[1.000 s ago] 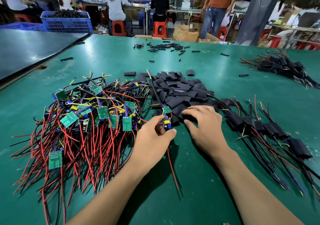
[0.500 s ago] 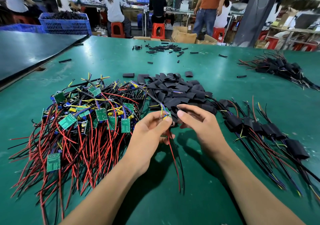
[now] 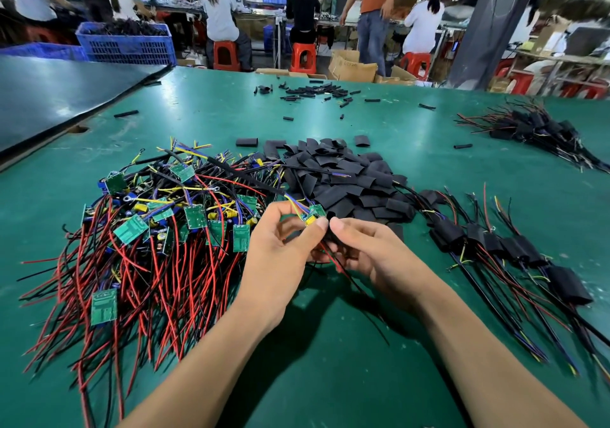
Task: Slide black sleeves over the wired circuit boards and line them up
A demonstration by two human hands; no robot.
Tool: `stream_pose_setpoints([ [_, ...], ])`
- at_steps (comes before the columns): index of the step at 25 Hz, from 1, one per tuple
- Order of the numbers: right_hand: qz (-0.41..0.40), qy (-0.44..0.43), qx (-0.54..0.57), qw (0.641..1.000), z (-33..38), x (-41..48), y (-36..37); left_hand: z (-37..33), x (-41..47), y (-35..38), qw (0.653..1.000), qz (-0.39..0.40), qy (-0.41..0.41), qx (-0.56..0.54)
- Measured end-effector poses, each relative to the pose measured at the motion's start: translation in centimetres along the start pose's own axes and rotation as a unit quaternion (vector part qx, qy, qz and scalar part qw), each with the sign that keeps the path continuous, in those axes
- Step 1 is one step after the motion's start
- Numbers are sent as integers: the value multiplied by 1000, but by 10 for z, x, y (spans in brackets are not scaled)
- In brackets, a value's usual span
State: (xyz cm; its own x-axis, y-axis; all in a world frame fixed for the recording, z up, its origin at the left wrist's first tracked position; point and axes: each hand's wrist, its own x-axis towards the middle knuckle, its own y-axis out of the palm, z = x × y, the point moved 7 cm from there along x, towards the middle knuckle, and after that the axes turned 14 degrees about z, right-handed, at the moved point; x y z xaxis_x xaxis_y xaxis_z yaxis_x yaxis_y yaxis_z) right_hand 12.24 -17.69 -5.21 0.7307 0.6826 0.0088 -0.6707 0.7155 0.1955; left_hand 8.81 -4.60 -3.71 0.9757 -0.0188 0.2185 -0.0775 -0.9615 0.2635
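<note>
Left hand (image 3: 280,249) pinches the wired board (image 3: 315,214) just near of the sleeve pile (image 3: 343,177); right hand (image 3: 376,256) curls round what looks like a black sleeve (image 3: 330,241). Best bunch the trailing wires (image 3: 340,267), feed them through first, then slide squarely.

Bright, even overhead light, with blown-out daylight at the back of the hall. Pale sheen on the table (image 3: 211,107) toward its far left corner; soft dark shadows under the arms (image 3: 198,365). Centre sharp; the top right is smeared, and the table's edges bow with wide-angle distortion
</note>
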Motion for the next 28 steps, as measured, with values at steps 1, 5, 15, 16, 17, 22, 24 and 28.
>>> stream_pose_setpoints([
  [1, -13, 3, -11, 1000, 0, 0, -1, 0, 0, -1, 1000, -12, 0, 5],
  [5, -121, -1, -82, 989, 6, -3, -15, -12, -2, -15, 992, -103, 35, 56],
  [15, -306, -17, -109, 946, 15, -16, -49, -25, -13, -38, 965, -228, 66, 114],
  [16, -302, -23, -62, 951, 15, -16, -50, -27, -15, -38, 961, -233, 64, 132],
  [17, -281, -22, -12, 959, 13, -15, -49, -29, -16, -38, 959, -235, 63, 144],
  [22, -144, 25, 82, 986, 2, -3, -25, -30, -17, -24, 970, -205, 83, 97],
  [24, -111, 23, 94, 989, 0, -1, -18, -25, -15, -18, 978, -178, 76, 77],
  [28, -69, -23, 147, 987, 4, 2, -14, -12, -11, -2, 991, -92, 27, 98],
])
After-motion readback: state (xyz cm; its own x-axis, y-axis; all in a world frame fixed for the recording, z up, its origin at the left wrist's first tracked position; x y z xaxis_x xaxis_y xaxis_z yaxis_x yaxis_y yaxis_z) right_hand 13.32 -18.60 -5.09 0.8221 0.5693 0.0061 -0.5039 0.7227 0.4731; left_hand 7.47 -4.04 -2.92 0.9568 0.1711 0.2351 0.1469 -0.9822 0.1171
